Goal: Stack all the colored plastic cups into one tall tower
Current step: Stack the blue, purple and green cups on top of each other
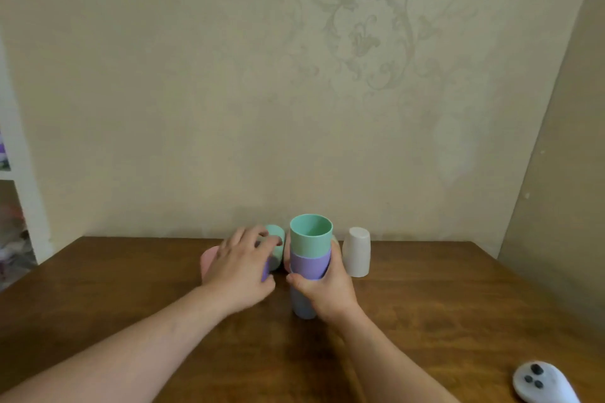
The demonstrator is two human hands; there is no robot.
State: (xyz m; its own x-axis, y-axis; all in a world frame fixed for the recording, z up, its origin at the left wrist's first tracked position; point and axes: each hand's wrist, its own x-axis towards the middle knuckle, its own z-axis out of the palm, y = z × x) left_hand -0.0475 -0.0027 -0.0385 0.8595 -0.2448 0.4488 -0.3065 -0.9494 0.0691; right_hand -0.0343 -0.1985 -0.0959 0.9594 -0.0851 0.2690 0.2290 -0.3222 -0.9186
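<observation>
Partial tower [309,258] of nested plastic cups, green over purple over pale blue, upright on brown wooden table [442,298], clasped by right hand [324,288]. Left hand [240,267] curled over loose green cup [276,240]; grasp uncertain. Pink cup [207,260], inverted white cup [357,252] unstacked.

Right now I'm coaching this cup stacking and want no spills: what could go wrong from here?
1. The right hand alone steadies the stack around its purple middle; the green top cup could tip if that grip shifts.
2. The left hand covers several loose cups close beside the stack; pulling one out may bump the tower.
3. The white cup stands upside down near the right hand's knuckles and could get knocked.
</observation>
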